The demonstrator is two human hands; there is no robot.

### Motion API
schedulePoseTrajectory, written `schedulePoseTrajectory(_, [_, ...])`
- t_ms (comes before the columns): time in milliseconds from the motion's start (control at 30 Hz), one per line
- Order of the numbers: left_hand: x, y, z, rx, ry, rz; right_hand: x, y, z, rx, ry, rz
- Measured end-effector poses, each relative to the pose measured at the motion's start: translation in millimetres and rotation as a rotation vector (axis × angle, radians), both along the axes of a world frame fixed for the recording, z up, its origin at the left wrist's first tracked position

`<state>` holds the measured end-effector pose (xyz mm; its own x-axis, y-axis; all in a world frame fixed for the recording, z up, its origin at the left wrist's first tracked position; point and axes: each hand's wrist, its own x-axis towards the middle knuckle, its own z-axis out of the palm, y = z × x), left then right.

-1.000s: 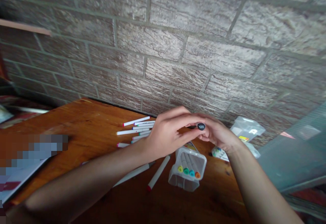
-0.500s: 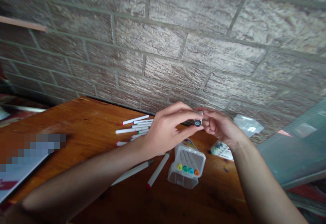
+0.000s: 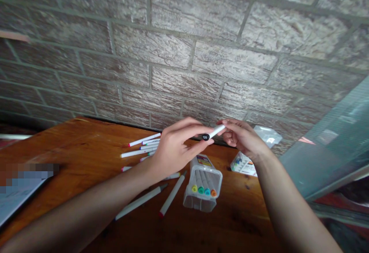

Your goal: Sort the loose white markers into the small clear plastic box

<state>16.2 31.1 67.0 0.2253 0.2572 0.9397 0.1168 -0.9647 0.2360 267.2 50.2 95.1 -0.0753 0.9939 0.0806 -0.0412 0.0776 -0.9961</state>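
Note:
A white marker (image 3: 216, 131) with a black end numbered 120 is held up above the table's back edge. My left hand (image 3: 175, 145) has its thumb and fingertips closed around the black end. The marker's far end is pinched by my right hand (image 3: 242, 137), whose other fingers are curled. Below the hands, a clear plastic case (image 3: 202, 203) lies open on the table, holding several markers with yellow, green, blue and orange ends. Two loose markers, one with a red end (image 3: 172, 196) and one pale grey (image 3: 140, 202), lie left of the case.
Several thin white pens (image 3: 140, 152) lie scattered behind my left forearm. A second clear case (image 3: 243, 164) with its raised lid (image 3: 268, 137) stands at the right, near my right wrist. A brick wall (image 3: 173, 45) rises behind the wooden table (image 3: 72, 141). A blurred flat object (image 3: 20, 195) is at left.
The marker has turned sideways between my hands, so more of its white barrel shows. My hands are slightly farther apart. The whole view has shifted, with the table things now farther left.

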Motion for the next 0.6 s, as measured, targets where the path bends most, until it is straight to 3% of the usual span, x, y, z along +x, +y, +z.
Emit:
schedulePoseTrajectory(300, [0,-6,3.4,0.029,0.005,0.012,-6,-2,0.3,0.028,-0.009,0.018])
schedulePoseTrajectory(600, [-3,23,-7.5,-0.134,0.084,0.206,7,-29,22.8,0.373,-0.005,-0.097])
